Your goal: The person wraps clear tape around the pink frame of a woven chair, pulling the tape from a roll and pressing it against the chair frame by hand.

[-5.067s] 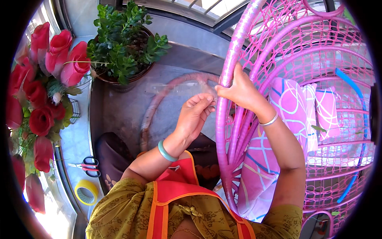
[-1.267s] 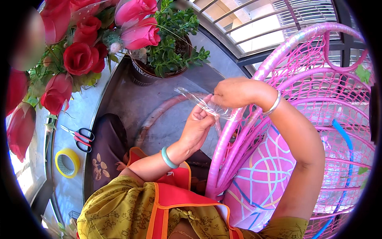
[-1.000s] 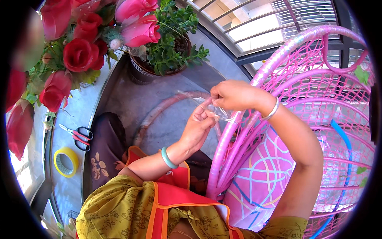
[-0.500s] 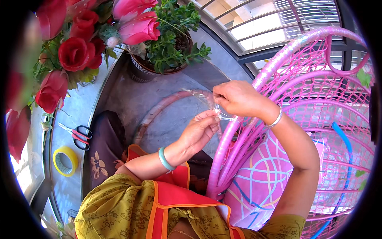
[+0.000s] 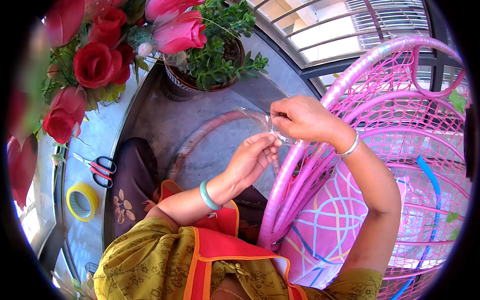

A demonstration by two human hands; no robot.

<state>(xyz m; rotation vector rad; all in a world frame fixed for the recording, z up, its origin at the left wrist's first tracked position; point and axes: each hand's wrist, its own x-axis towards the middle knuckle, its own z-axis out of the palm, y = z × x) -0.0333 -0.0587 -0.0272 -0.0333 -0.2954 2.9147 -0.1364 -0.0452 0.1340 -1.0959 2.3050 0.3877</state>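
Fingers of left hand (image 5: 250, 159) and right hand (image 5: 309, 121) pinched on clear plastic film (image 5: 265, 120) between them, near centre; pink netted frame (image 5: 346, 78) close by at three o'clock, patterned cushion (image 5: 330, 215) at five; scissors (image 5: 94, 166) and yellow tape roll (image 5: 93, 201) on a ledge (image 5: 82, 245) at nine; potted plant (image 5: 215, 65) at eleven

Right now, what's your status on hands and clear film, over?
Left fingers pinching crumpled clear film; right fingers at it, grip unclear. Film trails toward pink frame. Scissors, yellow tape off left, apart from hands.

Bright daylight through barred window (image 5: 340, 31); lower-left glare; edges bowed.
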